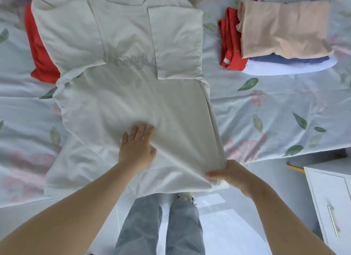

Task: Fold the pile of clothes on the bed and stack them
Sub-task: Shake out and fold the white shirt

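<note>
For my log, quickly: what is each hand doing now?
Left hand: open, pressing flat on the white cotton T-shirt.
Right hand: pinching that T-shirt's lower corner.

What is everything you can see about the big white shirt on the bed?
The white shirt is soft-looking cloth with faint pale lettering on the chest. It lies spread on the flowery bedsheet, with the sleeve on the right folded inward over part of the lettering. The left hand presses flat on its lower part. The right hand pinches its lower right corner. A red garment peeks from underneath.
</note>
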The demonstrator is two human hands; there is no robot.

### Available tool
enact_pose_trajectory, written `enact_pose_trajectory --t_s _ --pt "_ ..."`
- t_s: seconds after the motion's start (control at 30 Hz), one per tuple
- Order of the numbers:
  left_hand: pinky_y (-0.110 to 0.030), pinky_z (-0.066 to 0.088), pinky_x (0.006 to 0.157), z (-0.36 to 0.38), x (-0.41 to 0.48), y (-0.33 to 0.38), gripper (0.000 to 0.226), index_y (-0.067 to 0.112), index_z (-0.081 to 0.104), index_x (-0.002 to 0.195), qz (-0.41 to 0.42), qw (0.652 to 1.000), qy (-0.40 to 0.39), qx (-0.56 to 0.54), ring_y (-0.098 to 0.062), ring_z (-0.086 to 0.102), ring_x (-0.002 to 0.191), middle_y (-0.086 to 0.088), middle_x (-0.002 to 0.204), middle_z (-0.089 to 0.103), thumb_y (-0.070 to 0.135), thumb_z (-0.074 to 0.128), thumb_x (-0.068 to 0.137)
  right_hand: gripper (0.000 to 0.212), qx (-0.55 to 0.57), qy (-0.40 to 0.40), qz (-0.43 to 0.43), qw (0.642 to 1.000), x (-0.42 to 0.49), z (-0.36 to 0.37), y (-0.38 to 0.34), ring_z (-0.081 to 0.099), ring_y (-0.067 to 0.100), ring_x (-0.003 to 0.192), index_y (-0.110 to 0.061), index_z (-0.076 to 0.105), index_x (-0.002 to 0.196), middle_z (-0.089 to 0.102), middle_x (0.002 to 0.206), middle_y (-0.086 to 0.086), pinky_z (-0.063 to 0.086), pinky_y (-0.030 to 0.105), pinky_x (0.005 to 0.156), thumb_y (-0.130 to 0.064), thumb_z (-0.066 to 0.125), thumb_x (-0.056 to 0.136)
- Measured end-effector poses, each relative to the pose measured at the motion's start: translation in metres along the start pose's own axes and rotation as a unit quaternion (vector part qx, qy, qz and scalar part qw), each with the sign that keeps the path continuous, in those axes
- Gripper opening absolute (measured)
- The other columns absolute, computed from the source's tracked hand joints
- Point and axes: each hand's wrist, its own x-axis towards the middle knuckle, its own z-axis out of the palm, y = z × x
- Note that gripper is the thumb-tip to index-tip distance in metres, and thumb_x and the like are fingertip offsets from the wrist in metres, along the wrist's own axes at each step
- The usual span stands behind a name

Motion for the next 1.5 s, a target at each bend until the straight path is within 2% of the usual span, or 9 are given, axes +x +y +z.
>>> enact_pose_trajectory --t_s 0.13,0.27,0.33,0.53,0.7,0.83,1.03,1.37,1.5 --pt "-0.038 0.004 0.117 0.004 -0.007 0.006 0.066 0.029 0.003 0.151 -0.024 1.0 0.003 -0.011 -0.02 -0.003 0.147 0.002 0.16 -0.002 0.041 0.038 0.096 0.05 0.048 0.002 -0.008 0.999 -0.014 -0.018 0.023 0.066 0.02 0.093 -0.013 0.071 0.095 0.074 0.093 0.002 0.047 0.032 0.086 -0.03 0.076 0.048" --pt "-0.04 0.008 0.117 0.011 -0.015 0.016 0.066 0.029 0.007 0.151 -0.05 0.998 0.015 -0.023 -0.021 0.0 0.147 0.001 0.16 0.001 0.04 0.04 0.095 0.013 0.011 0.064 0.082 0.995 -0.016 -0.034 0.054 0.048 0.018 0.044 -0.006 0.056 0.08 0.059 0.058 0.008 0.044 0.023 0.048 -0.007 0.069 0.079" --pt "-0.04 0.01 0.116 0.015 -0.019 0.019 0.068 0.03 0.005 0.151 -0.066 0.997 0.018 -0.026 -0.022 0.0 0.147 0.001 0.16 0.0 0.04 0.042 0.094 0.01 -0.033 0.117 0.121 0.985 -0.012 -0.04 0.073 0.036 0.016 0.038 -0.004 0.055 0.077 0.052 0.049 0.008 0.037 0.021 0.044 0.002 0.06 0.083" --pt "-0.041 0.013 0.116 0.03 -0.034 0.037 0.068 0.032 0.005 0.15 -0.084 0.995 0.018 -0.055 -0.024 -0.005 0.147 0.001 0.159 -0.004 0.037 0.043 0.095 0.004 -0.094 0.225 0.009 0.97 0.0 -0.027 0.072 0.058 0.019 0.077 -0.015 0.057 0.083 0.061 0.077 -0.003 0.04 0.026 0.066 -0.016 0.06 0.085" --pt "-0.04 0.014 0.116 0.033 -0.044 0.045 0.066 0.032 0.003 0.15 -0.088 0.994 0.005 -0.062 -0.021 -0.008 0.146 0.003 0.159 -0.007 0.036 0.041 0.096 0.002 -0.019 0.248 -0.119 0.961 0.012 0.0 0.035 0.053 0.008 0.076 -0.024 0.055 0.093 0.059 0.081 -0.011 0.039 0.022 0.063 -0.022 0.054 0.092" --pt "-0.039 0.018 0.114 0.032 -0.048 0.043 0.065 0.034 0.007 0.149 -0.081 0.995 0.003 -0.063 -0.019 -0.006 0.146 0.004 0.159 -0.004 0.035 0.043 0.095 0.012 -0.012 0.296 -0.095 0.95 0.025 0.006 0.018 0.053 0.02 0.083 -0.015 0.057 0.102 0.061 0.088 -0.001 0.037 0.026 0.07 -0.016 0.051 0.092" --pt "-0.038 0.02 0.113 0.033 -0.048 0.038 0.065 0.035 0.008 0.149 -0.072 0.995 -0.002 -0.068 -0.017 -0.006 0.146 0.007 0.159 -0.004 0.035 0.043 0.095 0.012 -0.118 0.265 -0.061 0.955 0.034 -0.001 0.009 0.045 0.023 0.072 -0.011 0.045 0.077 0.048 0.068 -0.001 0.034 0.03 0.056 -0.004 0.048 0.086" --pt "-0.036 0.017 0.116 0.029 -0.052 0.033 0.062 0.034 0.01 0.149 -0.056 0.994 -0.016 -0.095 -0.015 -0.006 0.146 0.008 0.159 -0.004 0.037 0.042 0.096 0.013 -0.103 0.346 -0.047 0.931 0.022 -0.02 0.007 0.05 0.03 0.087 -0.009 0.046 0.101 0.053 0.102 0.011 0.04 0.036 0.071 -0.01 0.051 0.089" --pt "-0.034 0.03 0.107 0.02 -0.064 0.015 0.048 0.024 0.034 0.143 -0.075 0.975 0.044 -0.204 -0.02 0.023 0.139 0.002 0.153 0.024 0.023 0.045 0.097 0.024 -0.157 0.311 -0.136 0.927 0.014 0.028 -0.017 0.046 0.018 0.082 -0.014 0.047 0.115 0.043 0.108 0.0 0.033 0.027 0.068 -0.016 0.051 0.092"
